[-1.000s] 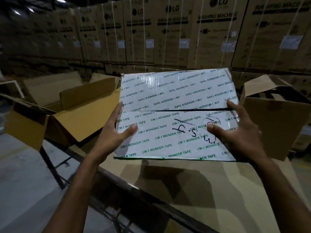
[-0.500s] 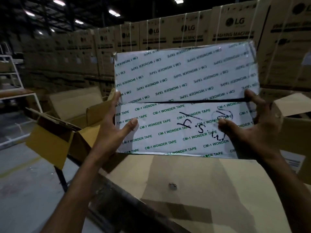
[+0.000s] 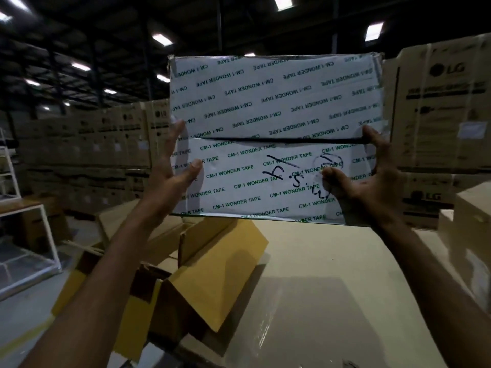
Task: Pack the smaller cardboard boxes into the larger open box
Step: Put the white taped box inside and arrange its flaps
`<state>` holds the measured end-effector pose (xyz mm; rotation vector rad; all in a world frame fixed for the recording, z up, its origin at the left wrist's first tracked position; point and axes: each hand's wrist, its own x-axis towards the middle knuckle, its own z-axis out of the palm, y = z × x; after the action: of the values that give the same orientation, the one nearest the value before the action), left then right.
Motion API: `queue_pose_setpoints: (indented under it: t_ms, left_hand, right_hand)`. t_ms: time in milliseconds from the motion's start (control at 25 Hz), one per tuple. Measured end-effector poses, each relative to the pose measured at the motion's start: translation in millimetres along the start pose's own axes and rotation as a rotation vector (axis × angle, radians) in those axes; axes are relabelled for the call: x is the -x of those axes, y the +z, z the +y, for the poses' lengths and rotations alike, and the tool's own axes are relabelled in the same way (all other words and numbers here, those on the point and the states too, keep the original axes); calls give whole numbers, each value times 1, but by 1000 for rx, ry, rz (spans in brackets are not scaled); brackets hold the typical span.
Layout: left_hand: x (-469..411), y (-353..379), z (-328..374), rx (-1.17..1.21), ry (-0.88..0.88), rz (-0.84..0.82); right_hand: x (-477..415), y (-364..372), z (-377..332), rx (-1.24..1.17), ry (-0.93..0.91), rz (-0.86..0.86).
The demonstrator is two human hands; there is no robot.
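I hold a small box [image 3: 273,107] wrapped in white "CM-1 WONDER TAPE" tape, with black handwriting on its near face, raised in front of me at head height. My left hand [image 3: 172,179] grips its left edge and my right hand [image 3: 369,181] grips its right edge, thumbs on the near face. Below and to the left lies the larger open cardboard box [image 3: 212,277], its yellow-brown flaps spread open; its inside is mostly hidden by my left arm and the flaps.
A pale cardboard surface [image 3: 332,288] spreads below the held box. Another open carton [image 3: 473,235] stands at the right edge. Stacked LG washing machine cartons [image 3: 441,102] wall the back and right. A white metal rack [image 3: 26,235] stands at the left on the grey floor.
Both hands have lifted the taped box higher, from just above the cardboard surface to head height. The view has tilted up, showing the ceiling lights.
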<state>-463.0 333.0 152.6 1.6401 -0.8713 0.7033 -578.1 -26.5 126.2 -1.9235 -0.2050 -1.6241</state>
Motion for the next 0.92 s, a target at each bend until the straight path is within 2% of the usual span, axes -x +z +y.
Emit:
queue_pose_setpoints:
  t_ms: [240, 480, 720, 840, 920]
  left_hand:
    - [-39, -70, -58, -64, 22, 32]
    - [-88, -122, -131, -88, 61, 153]
    - [-143, -172, -201, -33, -42, 206]
    - [-166, -193, -230, -46, -121, 198]
    - [-183, -212, -260, 2, -206, 134]
  right_hand:
    - [-22, 102, -9, -43, -35, -9]
    - [-51, 235, 4, -106, -43, -16]
    - [-68, 352, -2, -152, 35, -72]
    - [-66, 397, -7, -146, 151, -137]
    - [-58, 424, -12, -149, 238, -198]
